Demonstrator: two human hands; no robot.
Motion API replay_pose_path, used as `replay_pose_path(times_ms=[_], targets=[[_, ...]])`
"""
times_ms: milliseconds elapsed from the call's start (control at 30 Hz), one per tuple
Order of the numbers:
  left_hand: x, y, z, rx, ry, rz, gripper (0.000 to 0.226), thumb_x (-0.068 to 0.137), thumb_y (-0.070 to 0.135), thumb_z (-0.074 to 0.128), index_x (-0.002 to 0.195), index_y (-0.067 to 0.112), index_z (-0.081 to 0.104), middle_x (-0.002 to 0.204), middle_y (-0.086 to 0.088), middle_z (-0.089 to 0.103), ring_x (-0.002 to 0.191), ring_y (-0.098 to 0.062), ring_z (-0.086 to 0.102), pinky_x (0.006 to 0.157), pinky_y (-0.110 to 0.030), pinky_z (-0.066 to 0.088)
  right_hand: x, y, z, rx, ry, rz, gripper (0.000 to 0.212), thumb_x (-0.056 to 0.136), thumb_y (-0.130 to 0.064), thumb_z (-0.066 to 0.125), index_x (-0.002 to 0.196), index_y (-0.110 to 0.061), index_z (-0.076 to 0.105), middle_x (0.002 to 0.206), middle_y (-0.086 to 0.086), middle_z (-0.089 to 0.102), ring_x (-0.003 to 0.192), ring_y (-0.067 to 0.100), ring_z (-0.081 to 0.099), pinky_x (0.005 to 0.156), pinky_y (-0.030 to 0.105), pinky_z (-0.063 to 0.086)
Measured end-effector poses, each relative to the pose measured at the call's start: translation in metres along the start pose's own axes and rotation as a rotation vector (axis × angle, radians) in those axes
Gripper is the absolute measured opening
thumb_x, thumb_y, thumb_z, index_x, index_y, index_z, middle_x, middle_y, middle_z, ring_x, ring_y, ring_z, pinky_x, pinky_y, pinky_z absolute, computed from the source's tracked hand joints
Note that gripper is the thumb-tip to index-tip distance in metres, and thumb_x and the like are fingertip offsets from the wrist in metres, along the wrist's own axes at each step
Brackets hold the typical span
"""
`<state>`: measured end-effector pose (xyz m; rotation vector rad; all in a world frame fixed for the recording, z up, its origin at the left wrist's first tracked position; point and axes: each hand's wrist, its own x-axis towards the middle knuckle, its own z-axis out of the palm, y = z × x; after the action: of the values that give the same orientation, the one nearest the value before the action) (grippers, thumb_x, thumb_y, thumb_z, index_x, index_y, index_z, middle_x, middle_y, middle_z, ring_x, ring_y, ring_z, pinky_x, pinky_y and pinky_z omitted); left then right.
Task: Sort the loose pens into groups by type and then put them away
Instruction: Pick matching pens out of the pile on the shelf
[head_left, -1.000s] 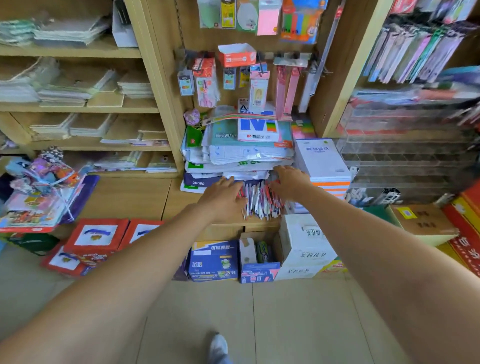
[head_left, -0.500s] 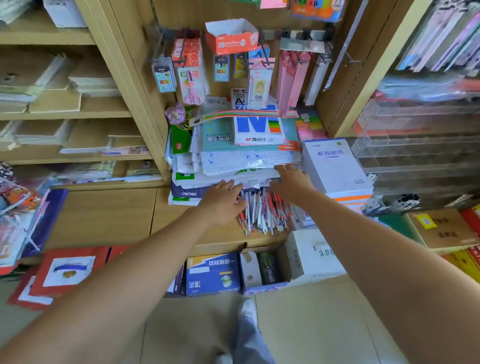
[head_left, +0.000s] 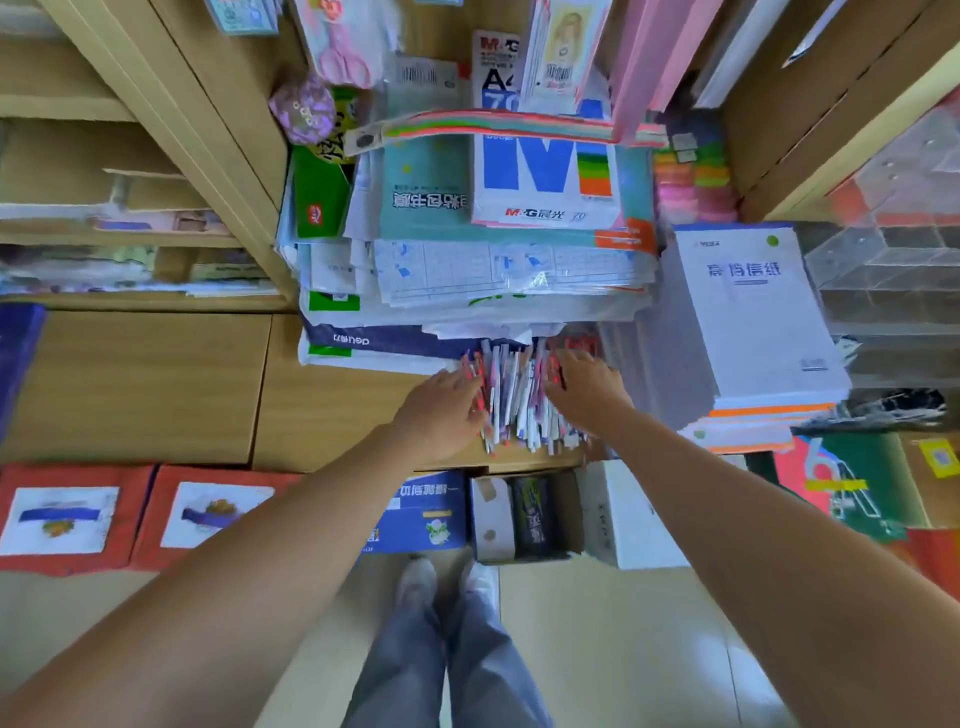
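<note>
Both hands lie with fingers spread against a heap of loose pens (head_left: 514, 405), the left hand (head_left: 441, 408) on its left flank and the right hand (head_left: 587, 387) on its right, neither gripping anything. The heap sits between them on a wooden counter (head_left: 363, 415), its near ends almost at the front edge. Just behind it rises a stack of paper packs (head_left: 467, 270); a pile of white writing pads (head_left: 748, 322) stands just outside the right hand. Open counter stretches beyond the left hand
</note>
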<state>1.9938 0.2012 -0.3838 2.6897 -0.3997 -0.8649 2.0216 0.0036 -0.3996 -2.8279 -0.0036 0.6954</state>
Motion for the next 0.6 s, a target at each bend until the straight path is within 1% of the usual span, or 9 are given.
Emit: replay_pose_path(times_ms=[133,267,367,467,533,600], targets=[[0.041,-0.022,0.035,-0.045,-0.041,0.000,0.051,0.102,0.031,0.037,0.147,0.009,0.028,0.153,-0.012,0.031,0.142,-0.026,0.025,0.114,-0.040,0.027,0.029,0.019,0.041,0.029,-0.056,0.035,0.051,0.097,-0.031,0.046,0.143,-0.015,0.035,0.140,0.011,0.047,0.127,0.030,0.046,0.104,0.043,0.037],[0.085,-0.047,0.079,-0.054,-0.093,-0.034,0.051,0.100,0.029,0.041,0.147,0.014,0.030,0.150,-0.011,0.035,0.139,-0.028,0.032,0.108,-0.041,0.035,0.058,0.034,0.087,0.093,-0.075,0.083,0.039,0.098,-0.027,0.044,0.134,-0.013,0.043,0.128,0.011,0.054,0.112,0.028,0.054,0.093,0.040,0.044],[0.117,-0.064,0.109,-0.092,-0.127,-0.077,0.051,0.099,0.027,0.041,0.148,0.019,0.030,0.149,-0.010,0.037,0.134,-0.029,0.036,0.104,-0.043,0.039,0.078,0.042,0.122,0.245,-0.025,0.149,0.038,0.098,-0.024,0.045,0.134,-0.012,0.046,0.128,0.011,0.054,0.107,0.027,0.058,0.086,0.037,0.048],[0.145,-0.076,0.135,-0.134,-0.104,-0.110,0.050,0.099,0.026,0.042,0.147,0.022,0.032,0.140,-0.012,0.044,0.127,-0.029,0.043,0.099,-0.043,0.043,0.097,0.048,0.158,0.315,0.067,0.187,0.032,0.097,-0.019,0.047,0.128,-0.010,0.052,0.119,0.011,0.060,0.086,0.023,0.061,0.068,0.029,0.047],[0.162,-0.079,0.150,-0.180,-0.068,-0.140,0.049,0.098,0.025,0.045,0.146,0.020,0.033,0.133,-0.012,0.047,0.122,-0.028,0.047,0.097,-0.042,0.044,0.108,0.051,0.178,0.323,0.108,0.197,0.028,0.096,-0.020,0.049,0.122,-0.010,0.053,0.109,0.011,0.064,0.077,0.021,0.060,0.062,0.029,0.049],[0.179,-0.083,0.163,-0.261,-0.002,-0.192,0.045,0.096,0.025,0.049,0.139,0.013,0.040,0.127,-0.011,0.050,0.117,-0.028,0.050,0.090,-0.038,0.044,0.118,0.055,0.196,0.337,0.136,0.203,0.026,0.095,-0.023,0.053,0.117,-0.011,0.053,0.100,0.011,0.065,0.077,0.023,0.063,0.063,0.035,0.055]])
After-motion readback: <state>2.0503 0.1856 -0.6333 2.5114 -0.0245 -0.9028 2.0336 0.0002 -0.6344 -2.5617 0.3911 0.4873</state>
